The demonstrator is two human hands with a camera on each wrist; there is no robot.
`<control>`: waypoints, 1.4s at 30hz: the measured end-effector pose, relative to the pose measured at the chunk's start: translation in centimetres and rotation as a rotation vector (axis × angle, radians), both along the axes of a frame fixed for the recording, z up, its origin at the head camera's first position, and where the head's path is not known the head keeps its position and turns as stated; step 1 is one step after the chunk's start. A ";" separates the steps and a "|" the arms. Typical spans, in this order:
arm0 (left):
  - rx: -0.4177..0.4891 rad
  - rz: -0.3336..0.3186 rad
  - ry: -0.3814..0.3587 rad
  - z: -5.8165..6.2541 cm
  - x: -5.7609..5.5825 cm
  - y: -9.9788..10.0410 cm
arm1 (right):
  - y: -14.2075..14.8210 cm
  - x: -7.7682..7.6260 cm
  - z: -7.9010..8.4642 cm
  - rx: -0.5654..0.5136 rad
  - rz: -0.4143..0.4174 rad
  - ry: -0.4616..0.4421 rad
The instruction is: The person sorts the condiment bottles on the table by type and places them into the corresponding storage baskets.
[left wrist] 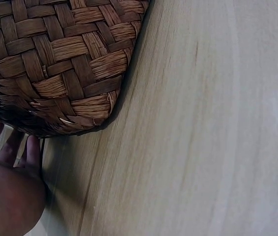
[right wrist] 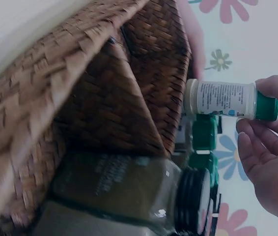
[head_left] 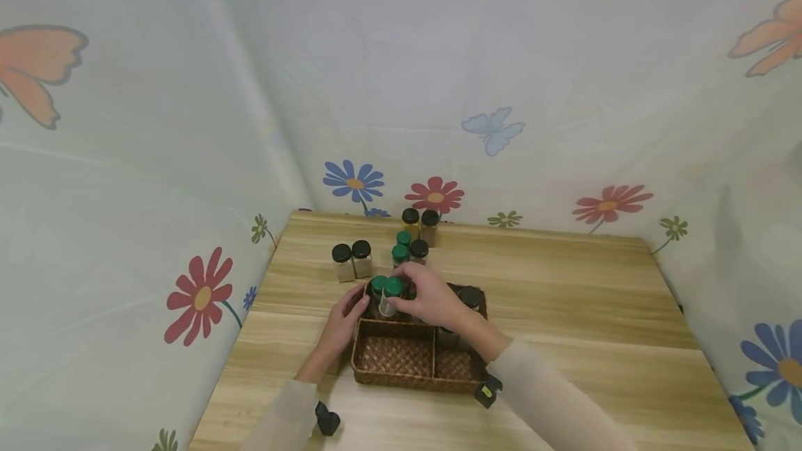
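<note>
My right hand pinches a small spice jar by its green cap, the jar lying sideways in the right wrist view. In the head view the jar is above the back-left part of a brown woven basket, beside another green-capped jar. My left hand rests against the basket's left side near its back corner, fingers fairly straight. In the left wrist view, the basket's woven wall partly hides the fingers of that hand. A black-lidded glass jar of brownish powder stands in the basket.
Two black-lidded jars stand left behind the basket. More green-capped jars and black-lidded jars are beyond it. A divider splits the basket's front. A flowered curtain surrounds the wooden table.
</note>
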State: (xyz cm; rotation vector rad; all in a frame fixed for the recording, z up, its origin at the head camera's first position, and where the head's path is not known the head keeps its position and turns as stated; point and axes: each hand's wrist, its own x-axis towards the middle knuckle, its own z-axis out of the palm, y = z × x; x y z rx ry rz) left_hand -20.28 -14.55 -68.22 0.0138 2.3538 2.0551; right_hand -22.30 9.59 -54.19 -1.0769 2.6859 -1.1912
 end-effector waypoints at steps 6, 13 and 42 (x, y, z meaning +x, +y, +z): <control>0.007 -0.002 0.005 0.0 -0.1 0.0 | -0.9 0.5 -1.0 0.043 0.017 0.057; 0.008 0.002 0.001 0.3 0.0 0.1 | -1.7 1.1 -1.7 0.080 0.036 0.059; 0.033 -0.016 0.016 0.4 0.2 0.0 | -3.8 2.8 -5.9 0.108 -0.204 0.046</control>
